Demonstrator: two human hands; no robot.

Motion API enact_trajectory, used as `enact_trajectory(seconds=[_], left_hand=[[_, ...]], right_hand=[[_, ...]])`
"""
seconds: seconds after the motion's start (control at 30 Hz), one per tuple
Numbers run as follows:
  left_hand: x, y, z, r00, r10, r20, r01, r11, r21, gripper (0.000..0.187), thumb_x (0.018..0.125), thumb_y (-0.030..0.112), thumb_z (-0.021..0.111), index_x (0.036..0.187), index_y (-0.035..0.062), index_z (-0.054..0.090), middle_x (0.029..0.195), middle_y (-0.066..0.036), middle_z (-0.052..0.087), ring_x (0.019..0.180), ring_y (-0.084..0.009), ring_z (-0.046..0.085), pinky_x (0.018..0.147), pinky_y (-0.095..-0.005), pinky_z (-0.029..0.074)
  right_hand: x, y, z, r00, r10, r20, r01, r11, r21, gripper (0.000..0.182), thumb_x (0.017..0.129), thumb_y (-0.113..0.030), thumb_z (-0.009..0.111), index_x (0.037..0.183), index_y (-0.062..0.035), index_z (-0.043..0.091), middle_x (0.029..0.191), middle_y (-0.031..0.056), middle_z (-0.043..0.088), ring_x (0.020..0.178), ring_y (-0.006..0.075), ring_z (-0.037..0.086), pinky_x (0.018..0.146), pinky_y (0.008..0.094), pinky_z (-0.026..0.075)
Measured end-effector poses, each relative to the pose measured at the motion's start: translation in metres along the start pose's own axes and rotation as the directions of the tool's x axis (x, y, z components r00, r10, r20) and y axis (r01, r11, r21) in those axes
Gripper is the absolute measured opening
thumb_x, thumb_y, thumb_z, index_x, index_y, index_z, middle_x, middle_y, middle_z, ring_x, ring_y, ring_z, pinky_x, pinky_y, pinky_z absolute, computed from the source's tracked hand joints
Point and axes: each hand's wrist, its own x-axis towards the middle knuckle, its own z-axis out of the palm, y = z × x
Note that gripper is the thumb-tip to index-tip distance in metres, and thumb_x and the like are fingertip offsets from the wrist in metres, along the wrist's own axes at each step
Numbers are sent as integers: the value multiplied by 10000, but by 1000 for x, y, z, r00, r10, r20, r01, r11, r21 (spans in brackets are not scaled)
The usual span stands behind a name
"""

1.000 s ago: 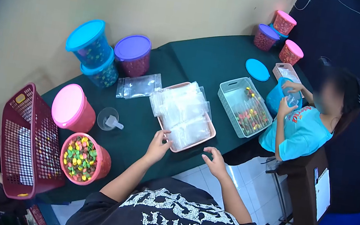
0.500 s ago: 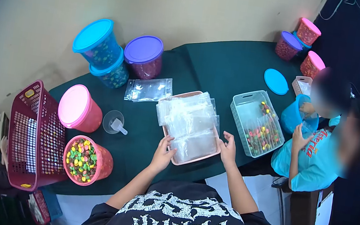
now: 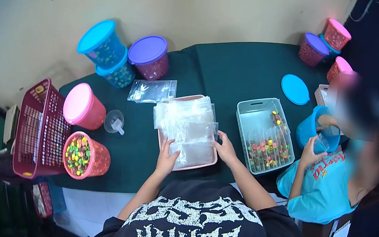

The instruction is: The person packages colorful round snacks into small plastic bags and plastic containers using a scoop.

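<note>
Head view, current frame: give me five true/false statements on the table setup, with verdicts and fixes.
1. The left hand and right hand are both at the pink tray of clear bags. True.
2. The pink tub beside the maroon basket is lidded. False: the pink tub is open, candy showing, beside the maroon basket.
3. The scoop lies in the pink tray. False: it is in the clear bowl.
4. A round blue lid lies on the table. True.
5. The purple-lidded tub tops the blue-lidded stack. False: it stands beside the stack.
</note>
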Motion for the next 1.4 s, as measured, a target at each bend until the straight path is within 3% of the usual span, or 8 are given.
enact_trajectory(seconds=[0.17, 0.73, 0.83, 0.93, 1.0, 1.17, 1.33, 1.4], left_hand=[[-4, -4, 8, 994, -13, -108, 8, 999, -41, 481, 846, 194, 629, 1280, 47, 482, 1273, -217, 525, 1213, -355, 481, 1019, -393, 367], [-14, 22, 7, 994, -66, -86, 40, 960, -276, 461, 896, 203, 594, 1314, 66, 459, 1398, -169, 431, 1293, -341, 410, 1065, -396, 330], [-20, 58, 1, 988, -156, 6, 142, 879, -455, 573, 930, 298, 573, 1409, 97, 331, 1451, -173, 343, 1289, -366, 399, 1051, -449, 344], [-25, 93, -10, 908, -366, 205, 364, 443, -819, 686, 949, 472, 489, 1463, 124, 198, 1472, -174, 290, 1277, -360, 411, 1031, -505, 365], [-24, 87, -18, 872, -68, 484, 485, 3, -874, 766, 930, 616, 379, 1480, 153, 114, 1484, -174, 256, 1264, -380, 415, 1010, -554, 380], [-33, 106, -33, 955, 128, 267, 284, -137, -949, 786, 875, 670, 421, 1489, 313, 84, 1509, -212, 210, 1265, -448, 401, 989, -552, 408], [-43, 82, -48, 973, 214, 87, 129, -193, -973, 900, 836, 377, 608, 1502, 317, 6, 1505, -224, 218, 1227, -346, 461, 973, -482, 434], [-54, 77, -57, 994, 104, 40, 10, 273, -962, 947, 817, 319, 639, 1508, 293, -8, 1487, -225, 269, 1208, -285, 479, 994, -439, 412]], right_hand=[[0, -7, 7, 993, -96, 65, 100, 993, -62, 509, 827, -276, 670, 1245, -36, 507, 1329, 205, 483, 1246, 373, 448, 1040, 417, 358], [-14, -92, 1, 955, -288, -73, 294, 951, 99, 110, 818, -88, 638, 849, -20, 557, 950, 125, 610, 925, 295, 560, 852, 379, 428], [-32, -129, -6, 768, -639, -55, 637, 770, -40, 97, 801, -47, 637, 836, -28, 548, 936, 113, 623, 906, 295, 581, 826, 369, 449], [-45, -145, -5, 503, -860, 79, 864, 498, -80, 116, 775, -55, 664, 840, -41, 569, 949, 101, 626, 939, 285, 591, 839, 394, 459], [-55, -156, 2, 420, -892, 165, 907, 417, -55, 122, 767, -61, 673, 844, -43, 580, 955, 94, 628, 952, 278, 595, 855, 405, 463], [-69, -155, 24, 197, -891, 408, 954, 271, 130, 131, 764, -82, 687, 861, -43, 608, 982, 75, 635, 984, 253, 607, 946, 415, 456], [-68, -152, 28, 213, -862, 460, 919, 336, 205, 146, 769, -96, 690, 884, -48, 613, 1005, 68, 640, 984, 248, 606, 950, 410, 450], [-70, -153, 32, 255, -824, 507, 861, 432, 268, 172, 773, -124, 698, 906, -52, 617, 1016, 70, 642, 972, 256, 602, 936, 397, 450]])
